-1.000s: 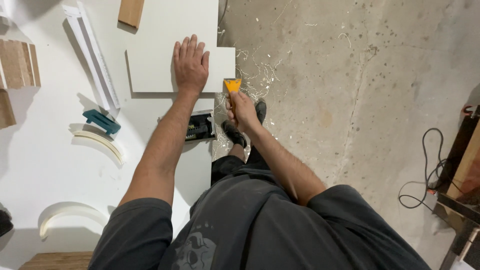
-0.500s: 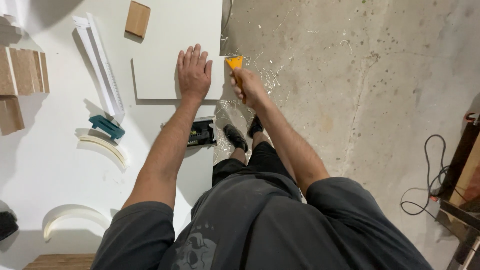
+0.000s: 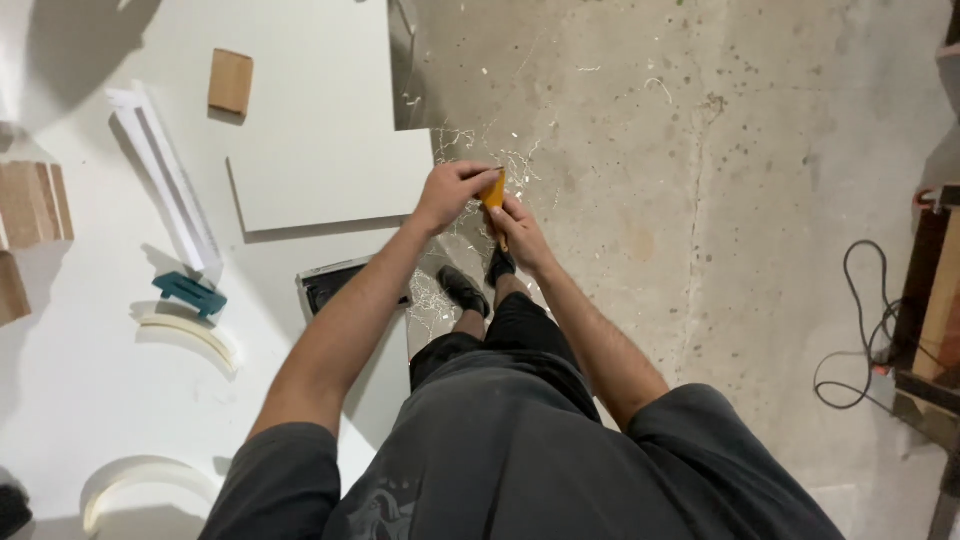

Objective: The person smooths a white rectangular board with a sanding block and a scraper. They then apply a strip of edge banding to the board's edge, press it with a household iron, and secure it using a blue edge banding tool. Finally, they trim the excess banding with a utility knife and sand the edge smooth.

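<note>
L hand (image 3: 450, 190) is off the white panel (image 3: 330, 170) now, pinching the yellow tool (image 3: 494, 190) w/ R hand (image 3: 522, 232) gripping it below, past the desk (image 3: 90, 380) edge: panel unheld, both hands on tool.

I see a matt white panel (image 3: 330, 180) on a smooth white worktable (image 3: 90, 400), a bare wood block (image 3: 230, 82), and rough speckled concrete floor (image 3: 720, 200).

Bright even light from above, white tabletop (image 3: 90, 400) a bit glary, soft dark shadow on the tabletop's far left corner, small shadows beside things on it, sharp picture, edges bent a little
</note>
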